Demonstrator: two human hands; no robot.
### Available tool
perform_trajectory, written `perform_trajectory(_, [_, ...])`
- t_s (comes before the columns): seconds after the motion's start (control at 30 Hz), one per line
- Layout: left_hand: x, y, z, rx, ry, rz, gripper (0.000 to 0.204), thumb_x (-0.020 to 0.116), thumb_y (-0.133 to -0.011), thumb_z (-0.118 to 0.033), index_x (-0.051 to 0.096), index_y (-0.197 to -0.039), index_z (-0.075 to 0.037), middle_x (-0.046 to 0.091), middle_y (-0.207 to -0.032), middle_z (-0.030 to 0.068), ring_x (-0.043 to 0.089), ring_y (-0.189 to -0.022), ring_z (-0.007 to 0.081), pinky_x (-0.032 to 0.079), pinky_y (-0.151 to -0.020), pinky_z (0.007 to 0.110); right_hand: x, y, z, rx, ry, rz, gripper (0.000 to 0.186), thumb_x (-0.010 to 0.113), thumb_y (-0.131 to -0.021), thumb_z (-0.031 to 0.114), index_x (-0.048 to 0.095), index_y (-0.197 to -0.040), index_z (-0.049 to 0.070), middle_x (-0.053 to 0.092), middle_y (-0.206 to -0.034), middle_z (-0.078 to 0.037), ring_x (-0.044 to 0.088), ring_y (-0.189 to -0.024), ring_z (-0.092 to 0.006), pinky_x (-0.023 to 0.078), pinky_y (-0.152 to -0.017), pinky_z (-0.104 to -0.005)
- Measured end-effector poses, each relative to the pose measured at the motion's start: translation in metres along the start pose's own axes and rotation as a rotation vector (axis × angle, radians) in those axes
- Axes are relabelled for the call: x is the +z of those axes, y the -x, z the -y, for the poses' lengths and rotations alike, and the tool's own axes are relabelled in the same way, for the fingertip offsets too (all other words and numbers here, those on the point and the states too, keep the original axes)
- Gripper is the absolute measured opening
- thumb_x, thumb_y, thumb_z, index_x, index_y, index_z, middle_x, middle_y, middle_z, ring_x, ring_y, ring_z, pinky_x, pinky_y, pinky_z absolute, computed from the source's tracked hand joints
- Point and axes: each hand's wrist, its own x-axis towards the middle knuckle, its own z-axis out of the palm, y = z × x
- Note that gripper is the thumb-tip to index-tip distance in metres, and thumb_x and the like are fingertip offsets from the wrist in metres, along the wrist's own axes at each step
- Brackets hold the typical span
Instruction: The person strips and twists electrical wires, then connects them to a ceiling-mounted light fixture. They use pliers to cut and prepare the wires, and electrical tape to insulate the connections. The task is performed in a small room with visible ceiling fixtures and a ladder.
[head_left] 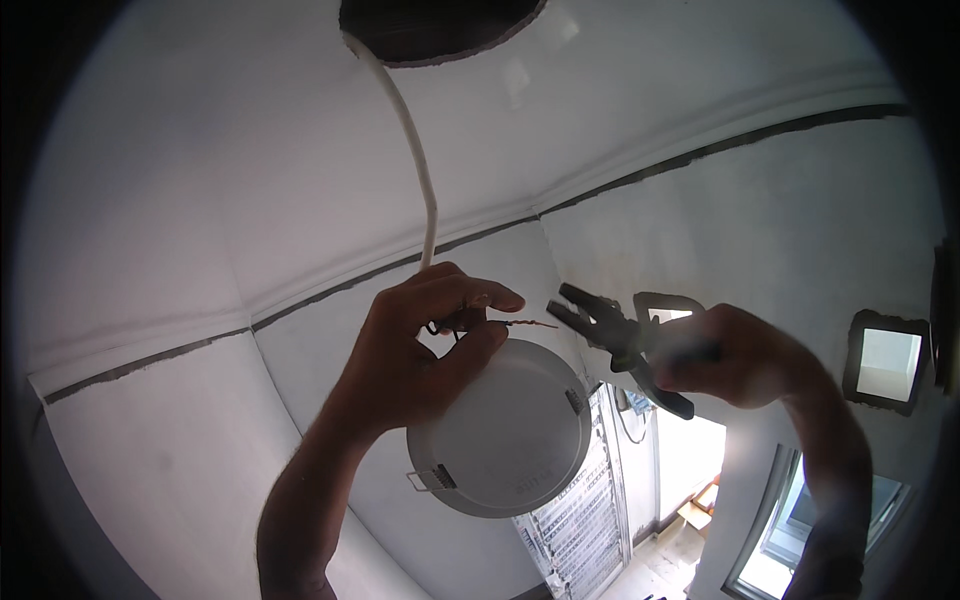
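Observation:
My left hand [430, 340] is closed, pinching thin wires between thumb and fingers. A twisted bare copper end [530, 323] sticks out to the right of the fingertips. Above the hand, a white cable [412, 140] comes down from a round hole [440, 25] in the ceiling. Just under the hand hangs a round white downlight [500, 430], its back showing, with a spring clip on each side. My right hand [745, 355] is wrapped round the handles of combination pliers [620, 335]. The plier jaws are parted and stand apart from the copper end, to its right.
White walls meet the ceiling along a moulding with a dark strip [700, 155]. On the right wall is a small square opening [888, 365]. Lower down are a wrapped panel [580, 510], a bright doorway [690, 455] and a window [790, 530].

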Motion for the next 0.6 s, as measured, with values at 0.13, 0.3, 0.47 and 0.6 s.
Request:
perform_trajectory(0.13, [0.008,-0.004,-0.004,0.000,0.044,-0.033,0.022,0.065,-0.089,-0.001,0.077,-0.107,-0.004,0.066,-0.081,0.0021,0.060,-0.074,0.0068,0.048,-0.073,0.026,0.025,0.016,0.010,0.247,-0.396,-0.153,0.036,0.061,-0.102,0.026,0.063,-0.136,0.014,0.067,-0.074,-0.003,0.067,-0.077,-0.0141,0.054,-0.076,-0.0341])
perform_trajectory(0.3, [0.020,-0.003,-0.013,-0.057,0.142,-0.164,0.022,0.063,-0.091,-0.003,0.077,-0.108,-0.004,0.069,-0.085,0.0029,0.061,-0.078,0.0082,0.048,-0.074,0.027,0.070,0.006,0.007,-0.134,-0.289,-0.513,0.047,0.063,-0.101,0.011,0.052,-0.146,0.008,0.072,-0.108,-0.017,0.074,-0.094,-0.0247,0.058,-0.081,-0.0360])
perform_trajectory(0.47, [0.038,-0.009,-0.016,-0.056,0.216,-0.207,0.022,0.061,-0.092,-0.003,0.077,-0.108,-0.004,0.068,-0.085,0.0037,0.060,-0.079,0.0088,0.047,-0.073,0.028,0.086,-0.007,0.005,-0.214,-0.203,-0.722,0.049,0.061,-0.098,0.005,0.051,-0.146,0.003,0.073,-0.112,-0.019,0.073,-0.096,-0.0312,0.058,-0.086,-0.0401])
perform_trajectory(0.6, [0.036,-0.006,-0.016,-0.056,0.199,-0.234,0.023,0.061,-0.093,-0.003,0.077,-0.109,-0.004,0.068,-0.085,0.0037,0.059,-0.078,0.0089,0.047,-0.072,0.028,0.089,-0.013,0.007,-0.260,-0.125,-0.808,0.051,0.062,-0.094,0.002,0.052,-0.145,0.002,0.073,-0.108,-0.020,0.074,-0.092,-0.0331,0.056,-0.083,-0.0413])
